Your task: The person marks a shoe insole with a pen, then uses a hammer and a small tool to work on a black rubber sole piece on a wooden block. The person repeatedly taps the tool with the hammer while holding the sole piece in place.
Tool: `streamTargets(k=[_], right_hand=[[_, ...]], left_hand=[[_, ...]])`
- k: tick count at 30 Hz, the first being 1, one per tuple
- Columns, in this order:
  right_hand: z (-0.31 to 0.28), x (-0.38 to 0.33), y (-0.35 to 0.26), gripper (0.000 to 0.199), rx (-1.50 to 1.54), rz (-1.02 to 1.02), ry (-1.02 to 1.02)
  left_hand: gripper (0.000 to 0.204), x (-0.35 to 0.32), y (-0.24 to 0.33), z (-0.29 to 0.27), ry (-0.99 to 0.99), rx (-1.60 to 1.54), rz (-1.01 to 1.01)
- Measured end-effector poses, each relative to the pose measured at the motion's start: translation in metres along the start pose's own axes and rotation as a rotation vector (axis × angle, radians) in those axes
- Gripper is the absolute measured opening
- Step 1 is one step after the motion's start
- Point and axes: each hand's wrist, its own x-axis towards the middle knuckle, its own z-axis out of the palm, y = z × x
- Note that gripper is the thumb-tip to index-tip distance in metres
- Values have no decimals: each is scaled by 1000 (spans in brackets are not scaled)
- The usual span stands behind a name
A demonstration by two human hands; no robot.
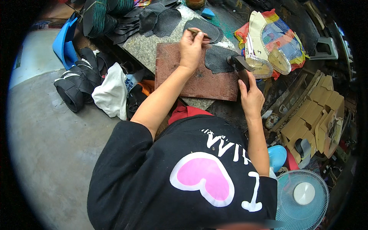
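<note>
A slim brownish metal rod [196, 33] is pinched in the fingers of my left hand [190, 48], above the far edge of a reddish-brown board [172, 73]. The rod's tip is hard to make out. My right hand [251, 96] grips a hammer [243, 63] by its dark handle, fingers closed round it. The hammer's head is over the right edge of a cut piece of black leather [216, 59]; whether it touches I cannot tell. That leather lies flat on the board, between my hands. Just beyond my left hand rest more black leather pieces [203, 26].
The board lies on a speckled stone slab [143, 50]. Stacked black leather pieces [161, 21] are at the far left, a blue piece [208, 13] at the back. Pale shoe-shaped pieces [257, 28] lie on a colourful woven sack [281, 34]. A fan [303, 199] stands near right.
</note>
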Motion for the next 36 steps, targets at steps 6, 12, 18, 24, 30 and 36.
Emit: streamTargets(k=[6,12,18,24,30,36], right_hand=[[12,7,20,42,615,287,-161],[23,27,23,28,988,267,-81],[33,54,20,28,814,176,4],[36,78,15,25,788,91,8],[41,81,10,22,910,75,14],[44,84,14,24,879,50,20]], left_hand=[[9,1,15,-17,-171,355,13],[16,-10,24,-17,-279,586,6],[19,-34,27,-23,-326,620,-18],[18,-51,26,-30,-318,608,-64],[18,-67,24,-36,-319,566,-62],[17,-73,21,-40,-312,512,-58]])
